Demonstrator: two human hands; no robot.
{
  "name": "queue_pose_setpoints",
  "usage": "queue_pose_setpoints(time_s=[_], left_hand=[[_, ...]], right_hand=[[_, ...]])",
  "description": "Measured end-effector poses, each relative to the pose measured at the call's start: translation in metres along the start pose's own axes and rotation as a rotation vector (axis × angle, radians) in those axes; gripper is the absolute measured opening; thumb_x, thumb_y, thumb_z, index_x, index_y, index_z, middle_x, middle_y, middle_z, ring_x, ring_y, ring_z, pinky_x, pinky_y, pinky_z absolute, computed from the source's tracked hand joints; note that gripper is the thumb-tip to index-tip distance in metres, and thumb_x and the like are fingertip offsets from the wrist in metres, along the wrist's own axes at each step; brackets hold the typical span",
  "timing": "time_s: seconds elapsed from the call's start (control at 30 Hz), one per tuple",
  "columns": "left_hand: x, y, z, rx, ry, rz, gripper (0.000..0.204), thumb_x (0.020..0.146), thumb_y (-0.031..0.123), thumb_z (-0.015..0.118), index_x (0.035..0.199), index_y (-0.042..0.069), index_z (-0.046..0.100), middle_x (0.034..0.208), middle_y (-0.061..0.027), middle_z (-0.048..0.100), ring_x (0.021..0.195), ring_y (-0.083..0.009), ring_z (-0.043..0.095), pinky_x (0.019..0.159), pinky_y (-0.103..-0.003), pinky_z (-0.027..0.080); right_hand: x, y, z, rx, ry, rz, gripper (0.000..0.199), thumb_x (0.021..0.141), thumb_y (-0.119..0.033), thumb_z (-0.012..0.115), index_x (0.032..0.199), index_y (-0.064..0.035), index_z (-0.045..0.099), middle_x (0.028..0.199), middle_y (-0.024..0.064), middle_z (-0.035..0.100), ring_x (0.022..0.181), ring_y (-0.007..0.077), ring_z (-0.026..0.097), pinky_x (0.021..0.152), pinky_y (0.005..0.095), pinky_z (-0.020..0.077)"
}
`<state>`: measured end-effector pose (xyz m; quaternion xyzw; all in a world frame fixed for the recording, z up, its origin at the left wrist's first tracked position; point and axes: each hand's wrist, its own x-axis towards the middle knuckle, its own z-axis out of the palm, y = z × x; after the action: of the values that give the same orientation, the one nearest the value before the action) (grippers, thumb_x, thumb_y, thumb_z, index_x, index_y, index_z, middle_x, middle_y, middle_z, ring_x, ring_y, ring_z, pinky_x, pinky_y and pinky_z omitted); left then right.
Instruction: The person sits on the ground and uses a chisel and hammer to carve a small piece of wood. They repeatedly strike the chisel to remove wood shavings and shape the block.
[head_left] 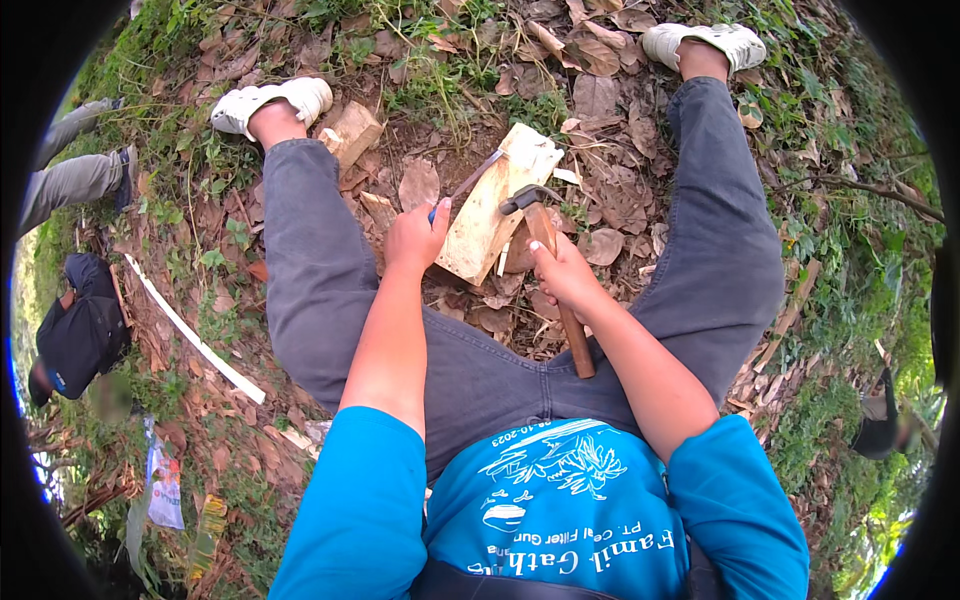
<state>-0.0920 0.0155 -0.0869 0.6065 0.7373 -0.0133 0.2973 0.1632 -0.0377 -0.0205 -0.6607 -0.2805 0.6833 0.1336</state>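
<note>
Right fingers (547, 264) around hammer (541, 228), brown wooden handle (576, 342), dark claw head (528, 197)

the hammer handle (578, 345) is smooth wood, the hammer head (527, 198) dull metal, the block (488, 218) rough wood.

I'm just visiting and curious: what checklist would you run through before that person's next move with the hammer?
1. Hammer gripped: ok; the right hand is around its wooden handle.
2. Blue-handled tool gripped: ok; the left hand holds it.
3. Tool's tip touching the wood block: cannot tell; it reaches over the block, contact unclear.
4. Hammer head apart from the left hand: ok; a gap shows.
5. Block steady: cannot tell; it lies among dry leaves.
6. White shoes away from the block: ok.
</note>
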Motion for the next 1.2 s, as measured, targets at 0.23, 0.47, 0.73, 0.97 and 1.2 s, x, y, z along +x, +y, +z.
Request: queue_pose_setpoints(time_s=[0.23,0.47,0.73,0.97,1.2], left_hand=[[-0.011,0.025,-0.046,0.023,-0.091,-0.014,0.054,0.101,0.058,0.049,0.099,0.008,0.071,0.092,-0.0224,0.073,0.092,-0.0437,0.07,0.079,-0.054,0.054],[-0.064,0.068,-0.08,0.018,-0.16,0.035,0.039,0.102,0.044,0.052,0.111,0.008,0.064,0.095,-0.0226,0.073,0.094,-0.0439,0.069,0.08,-0.054,0.052],[-0.072,0.09,-0.071,0.052,-0.084,0.089,0.031,0.101,0.032,0.053,0.111,0.004,0.06,0.095,-0.0257,0.072,0.093,-0.0467,0.069,0.082,-0.056,0.052],[-0.088,0.125,-0.061,0.01,-0.139,0.031,0.035,0.102,0.027,0.052,0.125,0.001,0.058,0.103,-0.0265,0.071,0.099,-0.0444,0.069,0.087,-0.05,0.052],[-0.081,0.14,-0.034,-0.047,-0.108,0.031,0.035,0.102,0.025,0.048,0.121,-0.004,0.054,0.102,-0.0326,0.069,0.099,-0.0509,0.067,0.088,-0.057,0.051]], right_hand=[[-0.004,-0.005,-0.002,0.058,-0.02,-0.002,0.025,0.108,-0.031,0.052,0.123,-0.0113,0.049,0.077,-0.002,0.048,0.051,0.0055,0.044,0.043,0.0248,0.0397],[0.008,0.005,-0.005,0.066,-0.038,-0.083,0.028,0.106,-0.029,0.052,0.117,-0.0035,0.053,0.076,0.0049,0.056,0.051,0.0153,0.053,0.046,0.0345,0.0463],[0.012,0.013,-0.016,0.074,-0.055,-0.101,0.036,0.103,-0.03,0.054,0.126,-0.0029,0.058,0.084,0.0093,0.063,0.06,0.0193,0.061,0.051,0.036,0.0517],[0.014,0.012,-0.027,0.066,-0.078,-0.098,0.039,0.102,-0.03,0.053,0.13,-0.0045,0.058,0.09,0.0123,0.067,0.07,0.0238,0.066,0.057,0.0415,0.0553],[0.018,0.015,-0.034,0.055,-0.082,-0.134,0.04,0.1,-0.028,0.054,0.132,-0.0048,0.058,0.09,0.0122,0.068,0.068,0.0237,0.067,0.057,0.0404,0.0548]])
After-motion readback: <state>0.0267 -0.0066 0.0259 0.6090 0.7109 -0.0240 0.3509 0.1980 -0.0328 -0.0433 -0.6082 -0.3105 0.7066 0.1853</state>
